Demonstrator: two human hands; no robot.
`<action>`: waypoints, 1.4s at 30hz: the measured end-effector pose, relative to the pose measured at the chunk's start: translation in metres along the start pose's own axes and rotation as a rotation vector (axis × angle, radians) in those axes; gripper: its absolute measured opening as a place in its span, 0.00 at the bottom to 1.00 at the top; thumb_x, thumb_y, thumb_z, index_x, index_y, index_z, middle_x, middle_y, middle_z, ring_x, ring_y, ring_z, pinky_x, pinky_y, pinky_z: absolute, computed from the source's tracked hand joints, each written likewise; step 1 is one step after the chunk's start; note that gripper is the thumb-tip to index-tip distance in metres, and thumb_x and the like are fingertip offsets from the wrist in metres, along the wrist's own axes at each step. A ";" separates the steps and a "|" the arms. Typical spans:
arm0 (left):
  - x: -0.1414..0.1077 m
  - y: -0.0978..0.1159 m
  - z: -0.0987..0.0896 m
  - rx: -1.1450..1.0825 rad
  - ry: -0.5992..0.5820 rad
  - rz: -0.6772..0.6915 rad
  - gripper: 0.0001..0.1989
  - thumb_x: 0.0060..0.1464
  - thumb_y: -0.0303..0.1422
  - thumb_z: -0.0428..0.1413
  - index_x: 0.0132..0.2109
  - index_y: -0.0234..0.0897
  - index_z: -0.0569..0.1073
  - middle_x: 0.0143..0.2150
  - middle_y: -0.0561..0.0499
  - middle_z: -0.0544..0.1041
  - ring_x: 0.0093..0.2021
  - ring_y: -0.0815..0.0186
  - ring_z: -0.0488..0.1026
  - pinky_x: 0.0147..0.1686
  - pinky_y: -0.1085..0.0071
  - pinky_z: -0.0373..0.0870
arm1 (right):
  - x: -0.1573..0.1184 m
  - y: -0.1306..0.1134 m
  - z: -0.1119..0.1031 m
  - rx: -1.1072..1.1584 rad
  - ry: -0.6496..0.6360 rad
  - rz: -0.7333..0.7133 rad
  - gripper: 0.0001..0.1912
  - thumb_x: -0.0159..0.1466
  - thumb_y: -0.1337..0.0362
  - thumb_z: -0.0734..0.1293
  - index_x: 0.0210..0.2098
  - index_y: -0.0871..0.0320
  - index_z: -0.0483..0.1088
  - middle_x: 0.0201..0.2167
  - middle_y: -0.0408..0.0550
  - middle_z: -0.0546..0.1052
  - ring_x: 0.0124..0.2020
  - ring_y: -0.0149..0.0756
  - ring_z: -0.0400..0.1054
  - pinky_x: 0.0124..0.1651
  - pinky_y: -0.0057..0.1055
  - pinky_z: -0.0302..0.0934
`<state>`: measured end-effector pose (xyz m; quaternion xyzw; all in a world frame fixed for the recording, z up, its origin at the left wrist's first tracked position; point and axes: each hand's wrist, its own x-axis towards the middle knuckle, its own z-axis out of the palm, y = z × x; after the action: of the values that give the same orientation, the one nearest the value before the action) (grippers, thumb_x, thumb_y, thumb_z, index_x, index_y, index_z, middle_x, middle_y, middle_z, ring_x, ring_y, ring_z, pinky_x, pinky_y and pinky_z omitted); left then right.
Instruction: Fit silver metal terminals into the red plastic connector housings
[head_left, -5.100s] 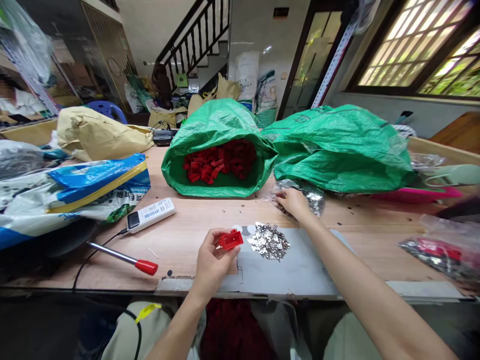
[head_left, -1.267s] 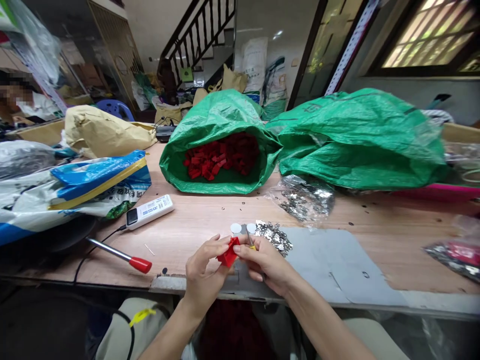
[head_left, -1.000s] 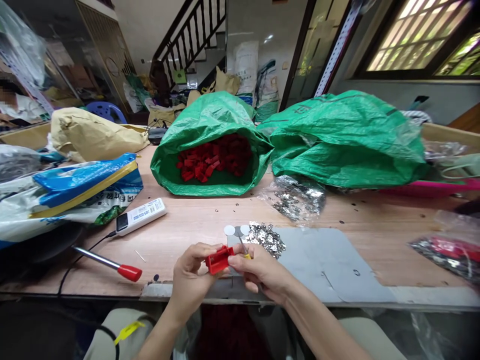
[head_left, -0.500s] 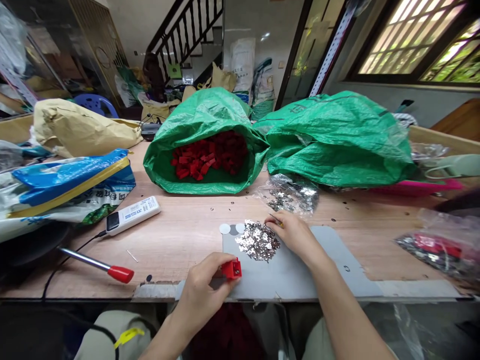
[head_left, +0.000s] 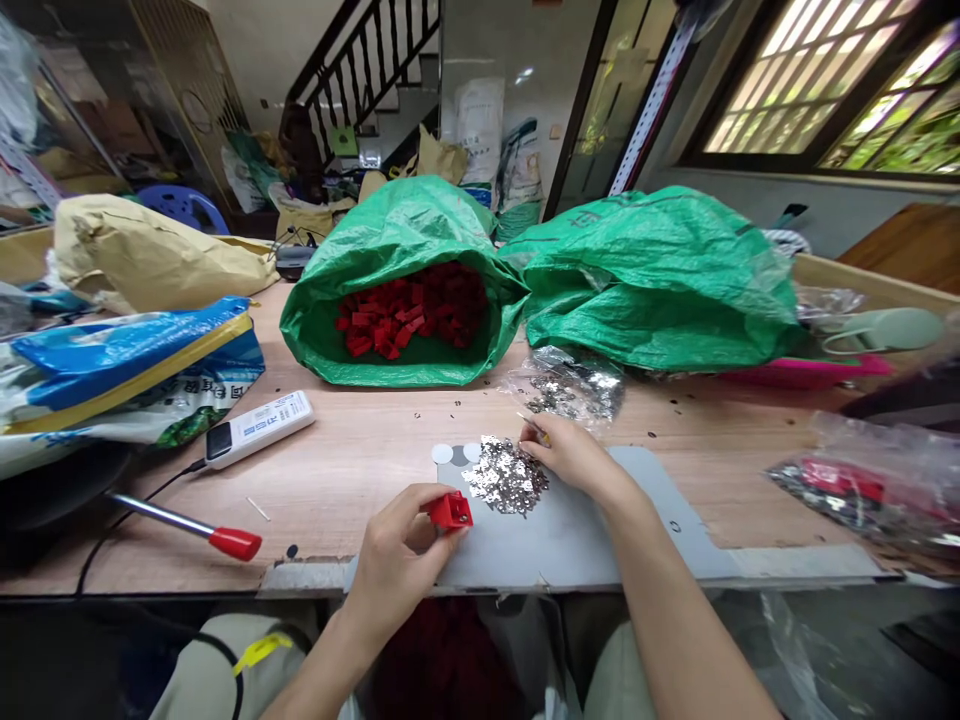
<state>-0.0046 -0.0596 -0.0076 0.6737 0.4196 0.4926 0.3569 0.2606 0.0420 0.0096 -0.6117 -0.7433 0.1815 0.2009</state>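
Holding the red plastic part in the left hand, just beside the near-left edge of the metal pile, and pointing its open end rightward. Pinching a thin tool in the right hand, and reaching closer to the pile, at its far-right edge.

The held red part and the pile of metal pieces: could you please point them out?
Held red part point(head_left: 448, 511), head view: its outer side.
Pile of metal pieces point(head_left: 507, 478), head view: its middle.
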 end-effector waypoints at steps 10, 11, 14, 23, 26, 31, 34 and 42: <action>0.013 -0.008 -0.001 -0.287 0.185 -0.317 0.16 0.50 0.32 0.66 0.45 0.35 0.75 0.45 0.45 0.82 0.44 0.60 0.82 0.46 0.66 0.82 | -0.019 -0.019 -0.010 0.309 0.075 0.100 0.13 0.61 0.53 0.65 0.29 0.57 0.68 0.24 0.43 0.71 0.25 0.34 0.62 0.28 0.30 0.54; 0.014 -0.008 -0.001 -0.286 0.206 -0.302 0.15 0.50 0.32 0.66 0.45 0.35 0.75 0.45 0.44 0.82 0.45 0.60 0.82 0.46 0.66 0.81 | -0.023 -0.029 -0.007 0.445 0.053 0.148 0.15 0.60 0.51 0.66 0.30 0.57 0.68 0.21 0.41 0.67 0.22 0.32 0.58 0.25 0.29 0.52; 0.012 -0.007 0.001 -0.231 0.263 -0.214 0.13 0.51 0.30 0.65 0.44 0.37 0.77 0.47 0.45 0.81 0.47 0.60 0.81 0.44 0.67 0.82 | -0.036 -0.062 0.011 0.846 -0.096 0.290 0.18 0.56 0.48 0.71 0.32 0.56 0.67 0.16 0.33 0.56 0.16 0.26 0.45 0.20 0.27 0.42; 0.008 -0.007 0.007 0.073 0.293 0.119 0.10 0.54 0.28 0.64 0.45 0.40 0.79 0.43 0.48 0.83 0.45 0.63 0.81 0.48 0.66 0.80 | -0.043 -0.100 0.049 0.717 -0.013 0.181 0.14 0.58 0.52 0.69 0.27 0.57 0.70 0.25 0.44 0.73 0.28 0.35 0.64 0.33 0.32 0.57; 0.008 -0.006 0.006 0.084 0.302 0.122 0.10 0.55 0.28 0.64 0.45 0.39 0.79 0.43 0.48 0.83 0.45 0.62 0.81 0.47 0.65 0.80 | -0.042 -0.101 0.048 0.669 0.038 0.157 0.14 0.59 0.53 0.67 0.28 0.57 0.71 0.27 0.45 0.75 0.31 0.37 0.66 0.36 0.33 0.59; 0.006 -0.004 0.006 0.079 0.302 0.105 0.09 0.55 0.29 0.64 0.44 0.39 0.79 0.43 0.47 0.83 0.45 0.61 0.81 0.47 0.63 0.81 | -0.041 -0.099 0.051 0.653 0.044 0.149 0.12 0.59 0.54 0.67 0.28 0.57 0.71 0.27 0.46 0.75 0.31 0.38 0.68 0.36 0.33 0.60; 0.006 -0.007 0.007 0.086 0.291 0.131 0.10 0.55 0.26 0.62 0.45 0.39 0.78 0.44 0.47 0.83 0.46 0.61 0.81 0.47 0.64 0.81 | -0.042 -0.100 0.054 0.629 0.048 0.138 0.12 0.59 0.54 0.67 0.27 0.57 0.70 0.27 0.46 0.75 0.31 0.38 0.67 0.36 0.33 0.60; 0.002 -0.008 0.005 0.030 0.182 0.077 0.12 0.53 0.26 0.64 0.45 0.39 0.79 0.42 0.49 0.83 0.42 0.62 0.81 0.43 0.67 0.82 | -0.044 -0.096 0.032 1.096 -0.463 0.340 0.24 0.54 0.50 0.76 0.39 0.53 0.63 0.21 0.30 0.60 0.16 0.20 0.38 0.17 0.21 0.34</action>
<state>-0.0012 -0.0555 -0.0150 0.6470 0.4316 0.5589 0.2878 0.1717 -0.0202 0.0286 -0.4742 -0.4585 0.6944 0.2876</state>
